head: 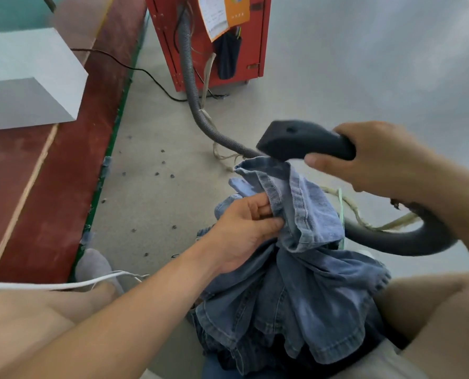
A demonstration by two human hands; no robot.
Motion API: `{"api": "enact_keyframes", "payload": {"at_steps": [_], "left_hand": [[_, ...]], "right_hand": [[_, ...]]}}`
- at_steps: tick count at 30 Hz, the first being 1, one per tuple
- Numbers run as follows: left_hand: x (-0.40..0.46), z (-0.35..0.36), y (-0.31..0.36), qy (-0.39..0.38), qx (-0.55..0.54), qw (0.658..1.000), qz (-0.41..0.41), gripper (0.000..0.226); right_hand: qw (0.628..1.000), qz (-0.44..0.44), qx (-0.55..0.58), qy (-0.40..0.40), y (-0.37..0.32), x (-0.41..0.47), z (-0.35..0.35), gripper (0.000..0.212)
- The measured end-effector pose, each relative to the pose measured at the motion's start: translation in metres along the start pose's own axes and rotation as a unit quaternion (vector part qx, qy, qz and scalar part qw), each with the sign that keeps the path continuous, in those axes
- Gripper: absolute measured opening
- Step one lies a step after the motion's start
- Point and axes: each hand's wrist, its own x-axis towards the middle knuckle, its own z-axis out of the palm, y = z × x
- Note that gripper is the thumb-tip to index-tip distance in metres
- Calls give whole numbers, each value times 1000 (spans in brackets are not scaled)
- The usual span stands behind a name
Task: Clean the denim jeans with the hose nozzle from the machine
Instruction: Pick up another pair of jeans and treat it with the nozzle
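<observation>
Blue denim jeans lie bunched between my knees, one hemmed end lifted. My left hand grips that raised fold, fingers curled into the cloth. My right hand holds the black hose nozzle by its handle, its wide mouth pointing left just above the top edge of the lifted denim. A grey ribbed hose runs from the red machine across the floor to the nozzle and loops behind my right arm.
A red-brown platform with a white box runs along the left. A black cable crosses the grey floor to the machine. Frayed rope lies by the hose, dark lint specks dot the floor, and a white cord crosses my left knee.
</observation>
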Motion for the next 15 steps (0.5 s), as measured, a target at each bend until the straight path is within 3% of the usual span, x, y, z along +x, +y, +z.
{"api": "enact_keyframes", "payload": {"at_steps": [5, 9, 12, 15], "left_hand": [[6, 10, 13, 112, -169, 979, -29, 33], [10, 15, 20, 166, -238, 955, -70, 21], [11, 9, 22, 194, -271, 939, -85, 16], [13, 0, 19, 198, -277, 937, -82, 30]], "right_hand": [[995, 73, 49, 45, -3, 3, 17, 59], [998, 42, 42, -25, -20, -6, 31, 85], [998, 21, 4, -63, -19, -8, 37, 67], [1000, 22, 3, -15, -15, -3, 36, 36]]}}
